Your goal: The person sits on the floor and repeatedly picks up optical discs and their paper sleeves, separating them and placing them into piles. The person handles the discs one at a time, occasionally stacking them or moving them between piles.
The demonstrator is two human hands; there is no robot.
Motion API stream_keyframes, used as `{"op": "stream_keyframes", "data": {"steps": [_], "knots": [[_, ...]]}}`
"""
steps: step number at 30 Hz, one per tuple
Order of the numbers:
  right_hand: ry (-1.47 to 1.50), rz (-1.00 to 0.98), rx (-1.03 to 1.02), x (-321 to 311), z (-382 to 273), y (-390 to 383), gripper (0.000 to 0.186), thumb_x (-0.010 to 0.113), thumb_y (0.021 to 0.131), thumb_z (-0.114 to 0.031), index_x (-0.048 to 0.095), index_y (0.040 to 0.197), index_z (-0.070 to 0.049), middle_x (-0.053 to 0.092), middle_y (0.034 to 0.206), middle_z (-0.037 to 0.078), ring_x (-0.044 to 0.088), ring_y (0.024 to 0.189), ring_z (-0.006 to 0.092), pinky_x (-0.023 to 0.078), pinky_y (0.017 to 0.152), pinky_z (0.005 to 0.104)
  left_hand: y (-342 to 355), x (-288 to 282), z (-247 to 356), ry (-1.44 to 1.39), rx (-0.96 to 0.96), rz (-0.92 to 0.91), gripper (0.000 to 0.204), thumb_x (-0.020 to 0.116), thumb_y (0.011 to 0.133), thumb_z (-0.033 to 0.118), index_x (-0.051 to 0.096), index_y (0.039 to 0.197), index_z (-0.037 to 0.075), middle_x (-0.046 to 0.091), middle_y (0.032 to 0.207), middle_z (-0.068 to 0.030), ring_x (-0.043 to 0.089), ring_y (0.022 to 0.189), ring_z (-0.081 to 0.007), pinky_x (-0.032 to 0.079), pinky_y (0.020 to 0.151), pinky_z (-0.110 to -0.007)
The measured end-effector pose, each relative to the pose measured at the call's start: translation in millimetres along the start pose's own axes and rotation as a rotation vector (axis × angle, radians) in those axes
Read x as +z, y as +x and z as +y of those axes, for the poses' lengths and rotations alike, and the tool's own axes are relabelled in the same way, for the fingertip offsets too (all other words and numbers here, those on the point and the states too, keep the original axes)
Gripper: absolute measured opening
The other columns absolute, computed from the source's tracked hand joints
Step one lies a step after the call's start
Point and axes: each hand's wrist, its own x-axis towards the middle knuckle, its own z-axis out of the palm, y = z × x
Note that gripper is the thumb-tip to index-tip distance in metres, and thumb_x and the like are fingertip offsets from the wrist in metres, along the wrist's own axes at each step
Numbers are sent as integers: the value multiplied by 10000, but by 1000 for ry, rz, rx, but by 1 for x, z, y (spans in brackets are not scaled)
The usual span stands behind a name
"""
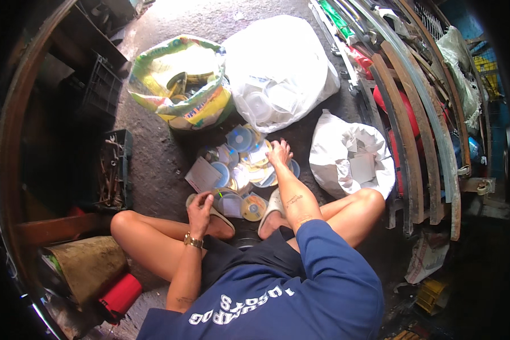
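A loose pile of discs, some in paper sleeves, lies on the ground between my feet and the bags. My right hand rests at the pile's right edge, its fingers partly spread and its thumb side against the discs. At the pile's near left, my left hand is closed, with thumb and fingertips together. Whether it grips the edge of the disc beside it is too small to tell. A white square sleeve lies at the pile's left, and a gold-orange disc lies close to my feet.
Beyond the pile stand a green-yellow sack with discs inside and a large white translucent bag of round clear plastic pieces. A white sack holding pale flat pieces sits at right. Long metal bars line the right; a toolbox stands left.
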Motion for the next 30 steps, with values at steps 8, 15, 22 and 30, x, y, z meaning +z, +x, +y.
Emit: {"op": "stream_keyframes", "data": {"steps": [8,15,22,30], "knots": [[764,108,-163,-99,-14,-136,438,641,923,-22,609,1360,4,754,1121,116,711,987,161,571,873,338,29,60,29,-127,42,-257,943,793,875,523,390,1555,9,490,1527,-233,488,1402,-316,399,1150,-397],[997,-470,-420,-108,-62,-259,445,733,958,-82,642,1388,-10,768,1137,112,691,1014,123,563,876,280,8,66,45,-528,-75,-527,1258,808,817,567,56,1669,27,290,1650,-248,347,1507,-322,313,1216,-452],[988,-400,-345,-147,-44,-211,564,634,952,40,536,1500,-52,582,1468,140,702,1069,190,607,861,295,4,54,57,-785,-72,-531,861,693,946,433,324,1627,57,457,1573,-165,441,1451,-276,358,1191,-424],[-163,-179,-1085,-200,-58,-230,229,735,920,-203,770,1142,-161,720,1150,173,720,968,291,521,920,388,4,47,36,-196,6,-434,928,654,929,640,429,1561,0,440,1591,-248,415,1488,-319,308,1225,-420]]}}
